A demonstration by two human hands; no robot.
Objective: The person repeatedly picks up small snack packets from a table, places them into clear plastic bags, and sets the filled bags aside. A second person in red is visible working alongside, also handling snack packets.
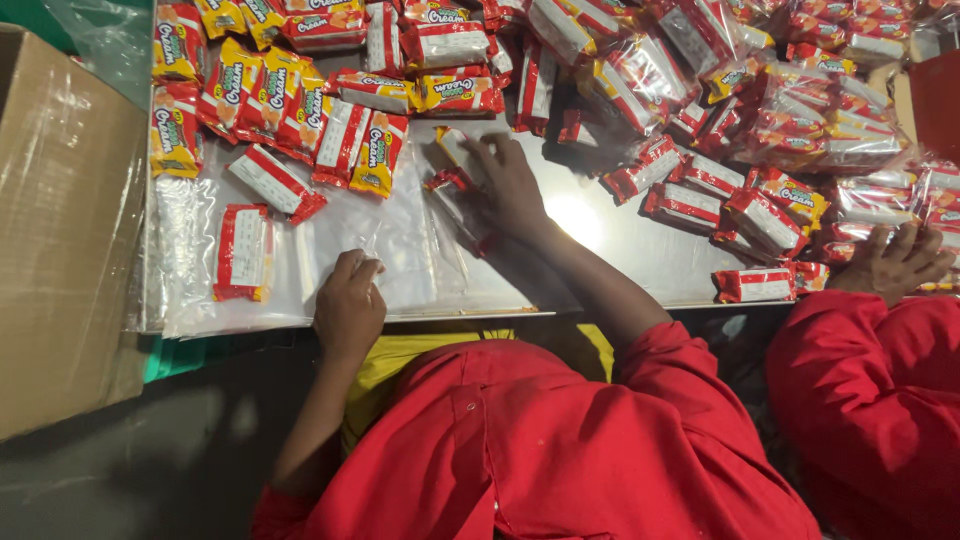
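Pinching a crinkly clear bag point(400, 250) (glossy) — left hand point(349, 305), right hand point(505, 185) on a packet point(455, 150).

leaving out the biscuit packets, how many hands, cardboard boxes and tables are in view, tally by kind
hands: 3 (the person's left hand and right hand, plus a co-worker's hand)
cardboard box: 1
metal table: 1
total: 5
The biscuit packets overlap in a heap, too many to count.
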